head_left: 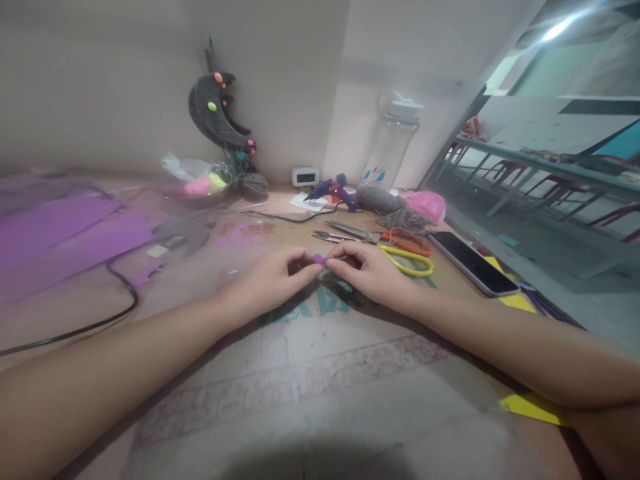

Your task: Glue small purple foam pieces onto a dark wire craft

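Desk [320, 400], teal lettering [331, 303] unreadable; left hand [273, 277], right hand [373, 270] pinch purple bit [320, 259].

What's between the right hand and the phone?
Head view: yellow-handled scissors lie between the right hand, pinching a purple piece, and the phone.

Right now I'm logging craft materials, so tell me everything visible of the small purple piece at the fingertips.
The purple piece is tiny and matte, perhaps foam or clay. It sits pinched between the fingertips of the left hand and the right hand, low over the tabletop, just left of the yellow-handled scissors. Fingers hide most of it.
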Demonstrator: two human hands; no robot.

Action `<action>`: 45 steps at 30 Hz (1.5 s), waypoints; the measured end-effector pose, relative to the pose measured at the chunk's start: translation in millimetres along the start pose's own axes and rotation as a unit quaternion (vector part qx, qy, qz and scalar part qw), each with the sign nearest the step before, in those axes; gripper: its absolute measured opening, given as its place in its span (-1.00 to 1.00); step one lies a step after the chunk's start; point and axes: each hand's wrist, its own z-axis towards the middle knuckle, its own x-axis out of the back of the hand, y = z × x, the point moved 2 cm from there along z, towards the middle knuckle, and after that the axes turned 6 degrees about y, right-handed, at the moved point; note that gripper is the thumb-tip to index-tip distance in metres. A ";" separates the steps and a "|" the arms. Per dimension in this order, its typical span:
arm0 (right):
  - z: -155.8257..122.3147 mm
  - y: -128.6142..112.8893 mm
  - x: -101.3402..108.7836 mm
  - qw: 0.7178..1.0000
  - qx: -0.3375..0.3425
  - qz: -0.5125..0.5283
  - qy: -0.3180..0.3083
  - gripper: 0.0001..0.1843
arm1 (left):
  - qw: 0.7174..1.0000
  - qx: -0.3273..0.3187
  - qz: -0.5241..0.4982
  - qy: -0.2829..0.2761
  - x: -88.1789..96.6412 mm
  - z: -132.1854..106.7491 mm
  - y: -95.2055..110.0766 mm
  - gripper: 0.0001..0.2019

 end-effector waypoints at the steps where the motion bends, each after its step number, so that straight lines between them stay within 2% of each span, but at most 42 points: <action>1: 0.0 0.0 0.1 1.000 0.001 0.002 -0.001 -0.78 | 1.000 -0.003 0.002 0.000 -0.1 0.1 -0.1 -0.72; 7: -1.0 5.8 1.4 1.000 -0.006 -0.010 0.003 -0.71 | 1.000 0.015 -0.010 -0.004 -0.4 1.4 -2.6 -0.73; 12: -1.3 8.2 0.3 1.000 0.015 -0.023 0.004 -0.77 | 0.999 0.025 -0.028 -0.016 -0.5 0.2 -0.6 -0.74; 24: -0.1 2.4 0.7 0.999 0.030 -0.018 0.008 -0.81 | 1.000 0.002 -0.022 -0.012 -0.6 0.9 0.7 -0.76; 34: -1.2 3.9 2.8 0.999 0.021 -0.042 0.014 -0.75 | 0.999 -0.002 -0.042 -0.018 -1.5 0.5 -2.6 -0.74; 40: 0.2 6.5 1.2 0.998 0.039 -0.040 0.014 -0.77 | 0.998 0.025 -0.052 0.015 0.0 0.3 -0.5 -0.68; 45: -0.1 5.3 1.1 0.999 0.042 -0.030 0.009 -0.77 | 0.999 0.025 -0.044 0.015 -0.1 -0.2 -0.7 -0.71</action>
